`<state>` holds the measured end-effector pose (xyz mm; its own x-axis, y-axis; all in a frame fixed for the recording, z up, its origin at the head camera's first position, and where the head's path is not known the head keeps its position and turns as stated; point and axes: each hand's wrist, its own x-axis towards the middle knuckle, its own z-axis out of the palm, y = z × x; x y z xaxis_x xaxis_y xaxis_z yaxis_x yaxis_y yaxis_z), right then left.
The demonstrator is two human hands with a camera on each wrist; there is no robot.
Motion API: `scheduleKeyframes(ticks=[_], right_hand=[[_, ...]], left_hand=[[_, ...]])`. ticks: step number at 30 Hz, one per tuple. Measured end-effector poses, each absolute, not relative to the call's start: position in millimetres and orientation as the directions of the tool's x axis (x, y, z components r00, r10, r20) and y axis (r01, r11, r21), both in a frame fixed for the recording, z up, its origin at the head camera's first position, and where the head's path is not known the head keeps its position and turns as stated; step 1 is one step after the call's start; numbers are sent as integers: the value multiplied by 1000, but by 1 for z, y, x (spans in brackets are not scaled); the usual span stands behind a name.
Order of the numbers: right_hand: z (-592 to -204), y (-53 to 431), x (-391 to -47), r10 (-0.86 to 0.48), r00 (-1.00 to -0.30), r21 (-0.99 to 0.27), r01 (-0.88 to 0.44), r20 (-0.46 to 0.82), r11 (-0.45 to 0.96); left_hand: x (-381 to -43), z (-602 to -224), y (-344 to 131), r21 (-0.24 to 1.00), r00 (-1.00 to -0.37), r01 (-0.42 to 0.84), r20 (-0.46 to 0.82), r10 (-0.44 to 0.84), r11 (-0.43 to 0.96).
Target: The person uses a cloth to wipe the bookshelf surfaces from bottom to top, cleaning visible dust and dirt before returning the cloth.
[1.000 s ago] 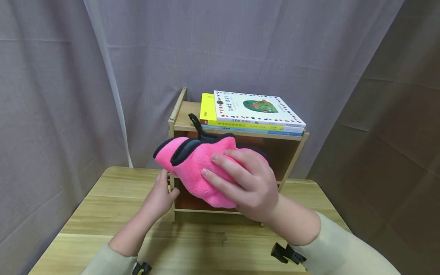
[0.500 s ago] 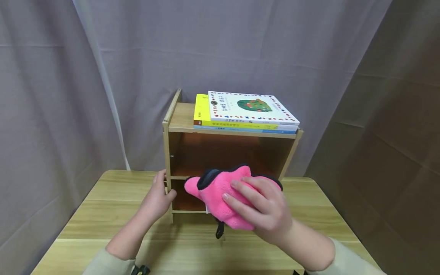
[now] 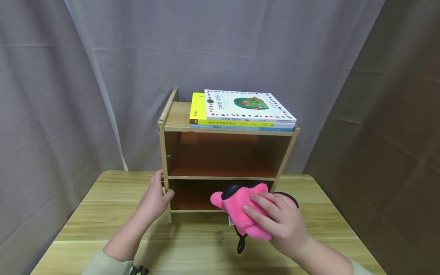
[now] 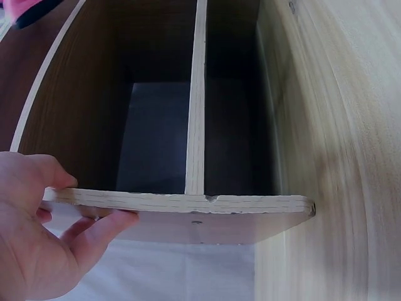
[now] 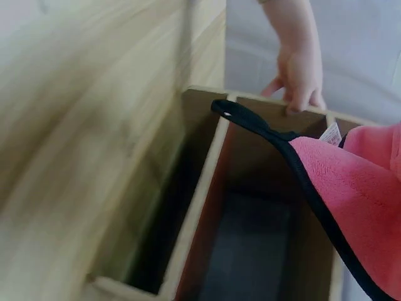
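A small wooden shelf (image 3: 221, 178) stands on the wooden table, with two open compartments below its top board. My left hand (image 3: 152, 200) pinches the shelf's left side panel (image 4: 169, 202), thumb on the inner face and fingers on the outer one. In front of the lower right part of the shelf, my right hand (image 3: 287, 221) grips a bunched pink cleaning cloth (image 3: 240, 210) from above. The cloth is plush with black edging. From it hang a black loop (image 5: 247, 119) and a white tag (image 5: 331, 135). The palm side of my right hand is hidden.
Several thin books (image 3: 247, 107) lie stacked on the shelf's top board, a white one uppermost over yellow and blue ones. The wooden table (image 3: 113, 214) extends to both sides. Grey curtains (image 3: 220, 42) hang behind and at the sides.
My right hand has carried the pink cloth down and to the right, away from the top board's front edge, uncovering the compartments. My left hand stays at the side panel.
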<state>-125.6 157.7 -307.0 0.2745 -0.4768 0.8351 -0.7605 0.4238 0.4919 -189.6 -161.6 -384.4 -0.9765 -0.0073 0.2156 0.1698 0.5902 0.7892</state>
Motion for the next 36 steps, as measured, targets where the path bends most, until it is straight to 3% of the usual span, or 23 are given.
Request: scheduleKeyframes(ticks=[12,28,36], right_hand=[[-340,204,-142,-602,170,502,-745,780,439],[-386,248,-162,-806,-105,408,-820,583,402],[-401,244,-167,-866,-142,451,-807,480,382]], left_hand=[[-188,-386,-163,793,-980,158,201,-7,588],[-189,-384,-164,783,-976,172,217,-3,598],[-190,-385,-163,780,-972,186,236,-6,597]])
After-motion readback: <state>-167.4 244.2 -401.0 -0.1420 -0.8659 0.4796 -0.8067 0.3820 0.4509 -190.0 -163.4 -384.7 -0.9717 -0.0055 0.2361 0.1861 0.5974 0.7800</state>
